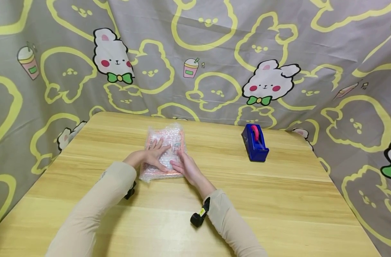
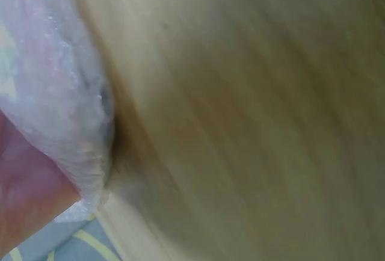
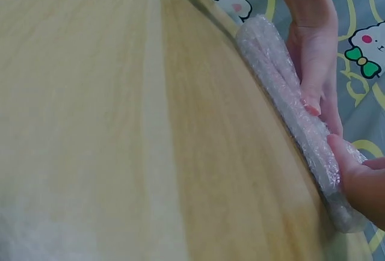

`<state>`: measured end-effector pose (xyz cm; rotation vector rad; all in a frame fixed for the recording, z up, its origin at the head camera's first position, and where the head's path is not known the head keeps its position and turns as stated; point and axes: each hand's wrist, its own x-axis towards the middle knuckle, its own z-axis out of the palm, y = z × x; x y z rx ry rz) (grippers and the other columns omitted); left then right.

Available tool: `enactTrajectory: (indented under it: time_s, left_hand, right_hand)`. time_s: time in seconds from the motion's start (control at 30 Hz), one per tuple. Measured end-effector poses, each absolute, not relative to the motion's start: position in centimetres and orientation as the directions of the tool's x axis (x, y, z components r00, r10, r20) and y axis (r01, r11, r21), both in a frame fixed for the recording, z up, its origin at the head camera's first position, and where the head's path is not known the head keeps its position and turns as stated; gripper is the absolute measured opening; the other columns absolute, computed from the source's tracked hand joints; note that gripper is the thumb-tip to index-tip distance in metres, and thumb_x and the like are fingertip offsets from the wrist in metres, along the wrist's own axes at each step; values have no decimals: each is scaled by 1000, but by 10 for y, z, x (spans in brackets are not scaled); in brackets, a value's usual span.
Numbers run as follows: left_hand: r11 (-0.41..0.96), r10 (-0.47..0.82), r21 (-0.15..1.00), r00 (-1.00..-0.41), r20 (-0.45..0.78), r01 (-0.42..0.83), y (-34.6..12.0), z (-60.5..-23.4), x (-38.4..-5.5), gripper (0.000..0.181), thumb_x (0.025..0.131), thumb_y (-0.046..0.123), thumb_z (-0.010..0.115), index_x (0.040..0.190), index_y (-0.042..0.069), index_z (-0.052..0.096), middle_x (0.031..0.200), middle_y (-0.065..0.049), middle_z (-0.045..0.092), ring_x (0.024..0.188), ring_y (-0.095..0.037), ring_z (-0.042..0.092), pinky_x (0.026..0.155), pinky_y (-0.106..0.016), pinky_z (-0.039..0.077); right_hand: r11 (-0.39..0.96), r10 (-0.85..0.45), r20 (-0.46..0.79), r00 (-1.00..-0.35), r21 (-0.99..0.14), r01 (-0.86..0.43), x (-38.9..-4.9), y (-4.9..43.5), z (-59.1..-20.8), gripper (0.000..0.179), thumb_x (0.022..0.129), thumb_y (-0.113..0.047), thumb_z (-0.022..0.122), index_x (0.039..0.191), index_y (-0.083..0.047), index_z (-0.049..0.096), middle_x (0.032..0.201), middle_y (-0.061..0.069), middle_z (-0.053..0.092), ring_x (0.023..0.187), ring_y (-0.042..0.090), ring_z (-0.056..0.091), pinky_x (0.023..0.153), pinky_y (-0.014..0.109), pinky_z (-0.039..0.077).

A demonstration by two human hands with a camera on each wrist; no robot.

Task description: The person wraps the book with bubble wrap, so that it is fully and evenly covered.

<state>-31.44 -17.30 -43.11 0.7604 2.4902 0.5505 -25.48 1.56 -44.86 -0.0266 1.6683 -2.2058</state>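
Note:
A flat, roughly rectangular package (image 1: 165,142) in clear bubble wrap lies on the table, with something orange-edged showing through. My left hand (image 1: 155,156) is spread across its top, fingers apart and pressing down. At the package's near right side, my right hand (image 1: 189,167) touches the wrap with its fingers fairly straight. In the left wrist view, the wrap (image 2: 66,86) and part of the left hand (image 2: 30,183) fill the left side. The right wrist view shows the package (image 3: 289,98) edge-on, with the left hand (image 3: 316,62) over it and the right hand (image 3: 364,183) at the near end.
A blue tape dispenser (image 1: 255,144) with a pink-cored roll stands farther right on the wooden table (image 1: 279,203). A grey curtain (image 1: 214,53) with cartoon rabbits and yellow outlines hangs behind and along the sides. Black wrist cameras sit under both sleeves.

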Motion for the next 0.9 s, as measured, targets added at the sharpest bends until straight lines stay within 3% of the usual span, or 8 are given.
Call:
enactTrajectory:
  time_s: [0.2, 0.5, 0.6, 0.7, 0.9]
  left_hand:
    - [790, 574, 491, -727, -377, 368, -167, -420, -313, 107, 72, 49, 69, 147, 8, 6, 144, -25, -25, 129, -45, -25, 100, -62, -17]
    - [798, 540, 510, -757, -367, 321, -165, -420, -314, 76, 91, 47, 43, 147, 8, 9, 145, -24, -24, 130, -44, -25, 100, -61, -18]
    - [815, 512, 487, -783, -353, 313, -162, -423, -313, 73, 92, 49, 38, 147, 9, 10, 146, -22, -23, 131, -43, -24, 101, -60, -17]
    - [827, 492, 472, -801, -342, 306, -159, -426, -310, 77, 91, 50, 42, 147, 8, 10, 146, -22, -24, 130, -43, -25, 100, -61, -18]
    - [842, 466, 460, -811, -354, 283, -157, -429, -310, 82, 88, 52, 46, 147, 10, 9, 146, -20, -25, 131, -42, -25, 100, -60, -19]
  right_hand:
    - [-245, -301, -215, -929, -924, 293, -256, 17, -450, 60, 100, -36, 25, 144, 1, 12, 152, 16, 8, 123, 36, 43, 98, 37, 40]
    - [-205, -299, -238, -924, -930, 306, -257, 14, -448, 60, 99, -40, 25, 144, -1, 16, 148, 21, 20, 121, 36, 45, 97, 36, 42]
    - [-183, -296, -236, -925, -937, 298, -257, 13, -448, 59, 100, -38, 24, 144, -1, 18, 146, 21, 26, 121, 35, 45, 97, 36, 42]
    - [-169, -293, -238, -926, -940, 295, -257, 12, -449, 57, 100, -36, 25, 144, 1, 19, 144, 22, 29, 120, 34, 47, 96, 35, 43]
    - [-149, -300, -244, -922, -943, 299, -257, 14, -448, 59, 100, -39, 24, 144, 0, 18, 148, 18, 23, 117, 33, 49, 94, 34, 45]
